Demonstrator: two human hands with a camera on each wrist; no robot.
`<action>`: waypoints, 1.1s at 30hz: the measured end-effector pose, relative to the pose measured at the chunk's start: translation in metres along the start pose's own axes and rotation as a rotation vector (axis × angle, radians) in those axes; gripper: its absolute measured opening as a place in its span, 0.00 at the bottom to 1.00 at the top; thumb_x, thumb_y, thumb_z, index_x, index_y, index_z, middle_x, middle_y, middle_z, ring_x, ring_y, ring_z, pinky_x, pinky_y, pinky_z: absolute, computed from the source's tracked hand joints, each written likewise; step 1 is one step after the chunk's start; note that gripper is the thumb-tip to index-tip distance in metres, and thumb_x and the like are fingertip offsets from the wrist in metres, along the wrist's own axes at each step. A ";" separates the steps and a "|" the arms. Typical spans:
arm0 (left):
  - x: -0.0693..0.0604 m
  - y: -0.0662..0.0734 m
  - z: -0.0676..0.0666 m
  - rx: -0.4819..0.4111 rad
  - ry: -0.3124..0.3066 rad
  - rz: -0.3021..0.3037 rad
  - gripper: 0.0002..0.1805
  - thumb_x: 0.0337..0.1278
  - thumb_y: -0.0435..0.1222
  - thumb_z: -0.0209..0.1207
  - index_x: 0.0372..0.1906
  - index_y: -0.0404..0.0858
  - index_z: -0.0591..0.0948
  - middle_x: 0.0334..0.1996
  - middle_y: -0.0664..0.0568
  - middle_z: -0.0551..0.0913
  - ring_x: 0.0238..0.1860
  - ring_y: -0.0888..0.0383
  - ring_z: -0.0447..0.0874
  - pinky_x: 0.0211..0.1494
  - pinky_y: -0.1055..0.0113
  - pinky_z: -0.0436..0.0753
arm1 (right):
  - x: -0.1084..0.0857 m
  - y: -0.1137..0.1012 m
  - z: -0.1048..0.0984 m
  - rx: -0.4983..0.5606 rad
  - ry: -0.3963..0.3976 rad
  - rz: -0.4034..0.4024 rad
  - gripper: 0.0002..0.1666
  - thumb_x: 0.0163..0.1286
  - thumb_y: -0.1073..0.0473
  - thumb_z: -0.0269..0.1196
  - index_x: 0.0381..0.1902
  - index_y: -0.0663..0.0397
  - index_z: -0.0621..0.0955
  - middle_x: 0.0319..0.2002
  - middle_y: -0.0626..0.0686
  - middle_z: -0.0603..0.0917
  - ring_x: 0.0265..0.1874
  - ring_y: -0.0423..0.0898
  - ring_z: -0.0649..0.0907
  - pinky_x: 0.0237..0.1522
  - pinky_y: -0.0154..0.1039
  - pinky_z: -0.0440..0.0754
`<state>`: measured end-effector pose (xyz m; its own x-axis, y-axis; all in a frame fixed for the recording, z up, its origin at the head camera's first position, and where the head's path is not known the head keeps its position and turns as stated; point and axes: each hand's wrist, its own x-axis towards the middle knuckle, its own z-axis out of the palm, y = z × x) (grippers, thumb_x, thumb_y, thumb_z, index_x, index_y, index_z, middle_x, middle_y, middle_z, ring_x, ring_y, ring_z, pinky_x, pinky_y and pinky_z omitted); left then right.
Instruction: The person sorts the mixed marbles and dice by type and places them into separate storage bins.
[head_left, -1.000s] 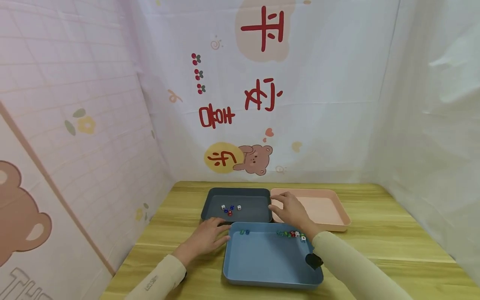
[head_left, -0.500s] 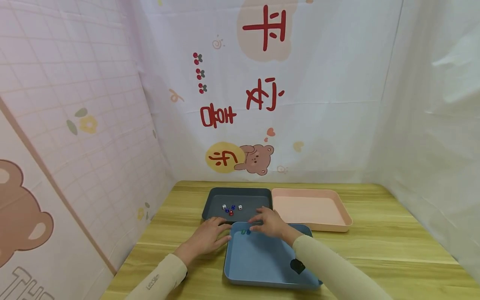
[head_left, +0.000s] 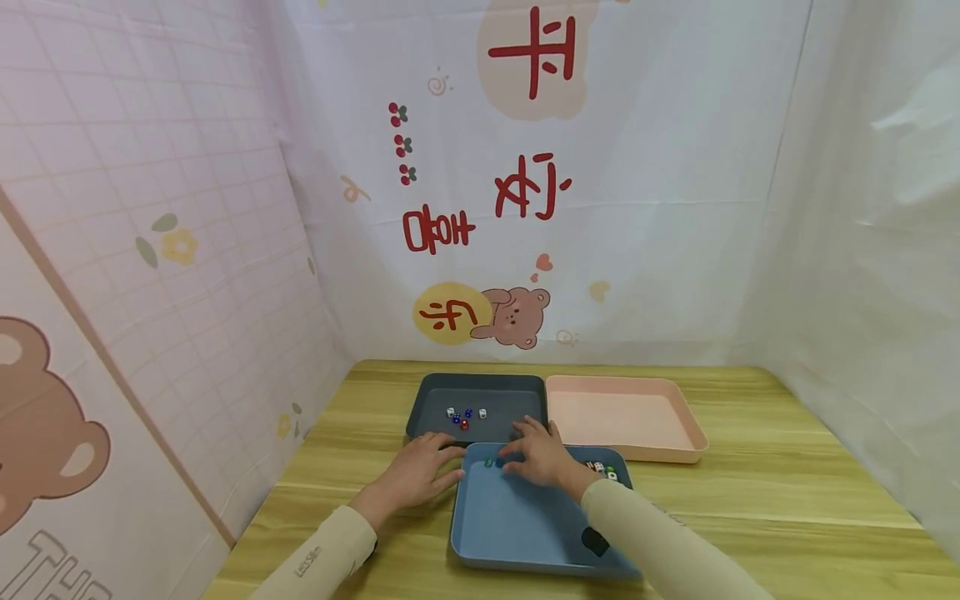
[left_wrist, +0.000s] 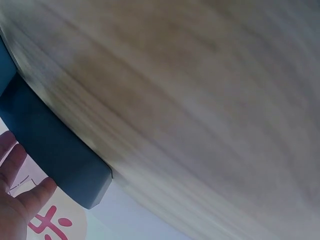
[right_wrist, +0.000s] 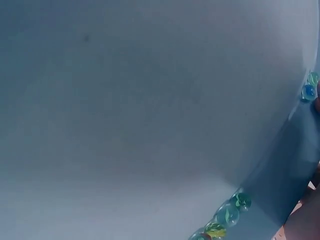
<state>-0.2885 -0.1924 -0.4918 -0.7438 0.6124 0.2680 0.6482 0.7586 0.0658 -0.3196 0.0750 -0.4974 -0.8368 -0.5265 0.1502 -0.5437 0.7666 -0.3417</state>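
My right hand [head_left: 546,457] reaches over the far wall of the blue tray [head_left: 525,525], its fingertips at a blue glass marble [head_left: 500,462]. Just left of that lies a green marble [head_left: 489,462]. In the right wrist view, a fingertip borders the blue marble [right_wrist: 308,92], and no grip on it is visible. My left hand [head_left: 416,473] rests at the tray's far left corner with fingers extended. More glass marbles [right_wrist: 227,214] line the tray's far side, partly hidden by my right hand in the head view. Dice [head_left: 599,468] sit among them at the right.
Behind the blue tray stands a dark grey tray [head_left: 517,406] holding a red die [head_left: 464,425] and several white and blue dice. A pink tray [head_left: 626,417] is beside it on the right. All stand on a wood-patterned table [head_left: 787,500] before a printed cloth backdrop [head_left: 660,208].
My right hand has moved left and nearer, from above the boundary of the grey and pink trays to the blue marble in the blue tray. My left hand has stayed at the corner.
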 end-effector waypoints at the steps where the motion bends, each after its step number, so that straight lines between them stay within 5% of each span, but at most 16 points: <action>1: 0.000 0.000 0.000 0.001 0.000 0.001 0.21 0.69 0.49 0.58 0.60 0.43 0.82 0.57 0.45 0.78 0.58 0.45 0.76 0.60 0.47 0.75 | 0.000 0.000 0.001 -0.006 -0.001 -0.005 0.14 0.63 0.47 0.70 0.45 0.41 0.89 0.67 0.63 0.72 0.71 0.66 0.61 0.64 0.76 0.48; 20: 0.001 -0.001 0.000 -0.005 0.001 0.012 0.22 0.70 0.50 0.57 0.60 0.43 0.82 0.58 0.45 0.78 0.58 0.46 0.76 0.60 0.48 0.75 | 0.002 -0.009 0.010 -0.150 0.065 0.018 0.10 0.60 0.43 0.72 0.37 0.36 0.90 0.63 0.60 0.77 0.70 0.64 0.64 0.64 0.75 0.51; 33: 0.000 -0.002 0.001 -0.002 -0.009 -0.001 0.22 0.70 0.50 0.57 0.61 0.45 0.82 0.58 0.46 0.78 0.58 0.47 0.76 0.60 0.48 0.75 | 0.004 0.001 -0.009 0.039 0.130 0.071 0.04 0.61 0.46 0.71 0.31 0.34 0.89 0.64 0.60 0.76 0.72 0.63 0.62 0.65 0.75 0.45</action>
<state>-0.2898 -0.1932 -0.4923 -0.7462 0.6134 0.2588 0.6475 0.7590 0.0680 -0.3242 0.0770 -0.4885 -0.8758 -0.4174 0.2422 -0.4819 0.7840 -0.3914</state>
